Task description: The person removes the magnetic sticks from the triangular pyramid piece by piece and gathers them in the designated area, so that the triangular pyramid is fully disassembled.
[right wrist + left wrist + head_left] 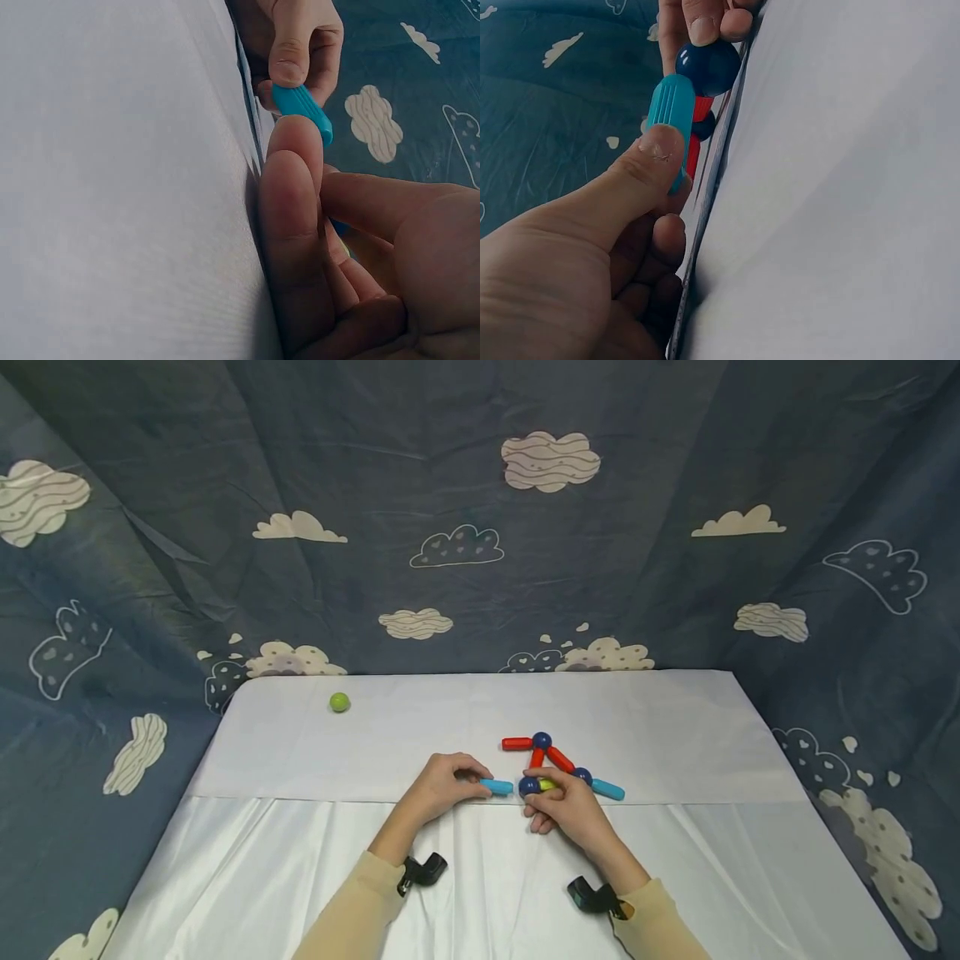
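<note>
My left hand (474, 779) pinches a cyan rod (497, 787) between thumb and fingers, its free end pointing at a dark blue ball (528, 786). In the left wrist view my thumb lies on this cyan rod (672, 112), whose tip touches the ball (707, 66). My right hand (542, 793) grips that ball, with a yellow-green rod (548, 784) beside it. The ball belongs to a flat figure of red rods (560, 759), two more blue balls (542, 741) and another cyan rod (607, 789). The right wrist view shows the held cyan rod (302, 109) just past my right fingertips (292, 142).
A green ball (340, 702) lies alone at the far left of the white-covered table (675, 735). Blue cloth printed with clouds (480, 527) hangs behind and at both sides. The table's near part is draped in shiny white cloth.
</note>
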Motion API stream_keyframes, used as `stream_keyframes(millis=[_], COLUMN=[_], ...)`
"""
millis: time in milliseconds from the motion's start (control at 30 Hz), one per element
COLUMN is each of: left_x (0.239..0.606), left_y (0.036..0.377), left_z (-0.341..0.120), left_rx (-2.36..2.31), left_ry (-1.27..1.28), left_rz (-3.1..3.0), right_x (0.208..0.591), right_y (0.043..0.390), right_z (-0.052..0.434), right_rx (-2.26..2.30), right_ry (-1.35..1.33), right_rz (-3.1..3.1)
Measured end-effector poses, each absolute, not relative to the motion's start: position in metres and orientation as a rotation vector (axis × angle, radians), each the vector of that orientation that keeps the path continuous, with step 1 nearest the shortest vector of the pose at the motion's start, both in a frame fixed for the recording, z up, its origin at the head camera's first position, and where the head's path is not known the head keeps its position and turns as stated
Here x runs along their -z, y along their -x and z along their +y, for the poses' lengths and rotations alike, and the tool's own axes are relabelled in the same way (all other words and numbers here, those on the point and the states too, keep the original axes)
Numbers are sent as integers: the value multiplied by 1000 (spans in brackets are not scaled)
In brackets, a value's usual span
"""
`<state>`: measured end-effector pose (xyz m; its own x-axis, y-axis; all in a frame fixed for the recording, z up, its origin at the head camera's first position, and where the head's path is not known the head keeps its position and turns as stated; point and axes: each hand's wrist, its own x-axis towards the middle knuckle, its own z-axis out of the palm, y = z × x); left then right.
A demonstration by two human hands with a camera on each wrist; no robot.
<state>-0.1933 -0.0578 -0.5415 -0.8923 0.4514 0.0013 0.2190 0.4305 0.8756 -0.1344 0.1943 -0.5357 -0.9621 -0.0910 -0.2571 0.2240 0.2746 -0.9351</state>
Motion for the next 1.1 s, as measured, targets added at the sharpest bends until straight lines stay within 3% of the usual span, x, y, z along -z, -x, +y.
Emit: stream_keyframes(millis=[333,800,1100], left_x=[535,532,545], left_y=[205,276,282], left_z=[-69,-115,-118], left_rx=[-1508,-1535,-1533], left_ry=[-432,-218,-139], left_rz=[2593,2815,2868], right_x=[534,535,535], right_y=[134,134,134], right_z=[194,192,192], right_rx=[1731,1747,1727], right_ry=[-155,-170,-169], right_rz=[2300,2286,2299])
